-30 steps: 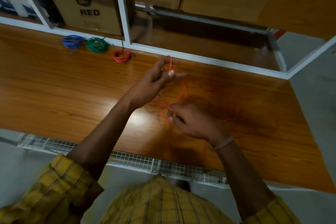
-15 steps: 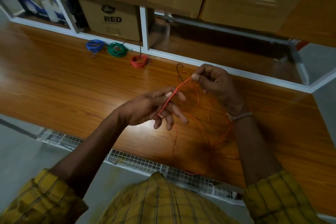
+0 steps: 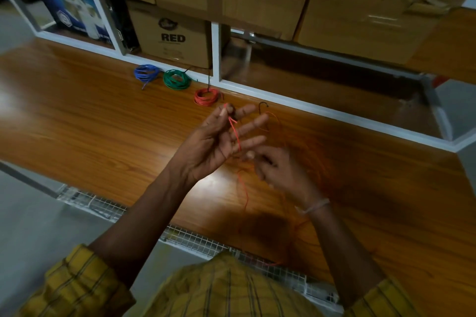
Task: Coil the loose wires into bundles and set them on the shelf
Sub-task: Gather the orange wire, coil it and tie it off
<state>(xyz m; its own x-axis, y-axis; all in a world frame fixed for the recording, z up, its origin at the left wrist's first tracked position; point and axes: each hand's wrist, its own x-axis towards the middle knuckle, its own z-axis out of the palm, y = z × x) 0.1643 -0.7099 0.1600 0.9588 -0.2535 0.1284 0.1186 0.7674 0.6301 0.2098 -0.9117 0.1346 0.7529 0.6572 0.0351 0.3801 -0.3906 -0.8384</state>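
Observation:
A loose orange-red wire (image 3: 235, 134) runs across my left hand (image 3: 219, 141), pinched near its end between thumb and forefinger, the other fingers spread. My right hand (image 3: 278, 170) is blurred just below and right of it, fingers curled on the same wire, which trails down over the wooden shelf top (image 3: 103, 126) toward my body. More loops of the wire lie faint on the wood to the right. Three coiled bundles sit along the back edge: blue (image 3: 146, 73), green (image 3: 176, 79) and red (image 3: 206, 96).
A white shelf frame (image 3: 215, 51) rises behind the bundles. Cardboard boxes fill the shelves, one marked RED (image 3: 171, 36). A printed blue box (image 3: 74, 8) stands at the far left. A wire-mesh tray (image 3: 195, 239) runs along the near edge.
My right hand has come back from the far side down to just below my left hand. My left hand has lifted and turned, the wire now running down across its fingers.

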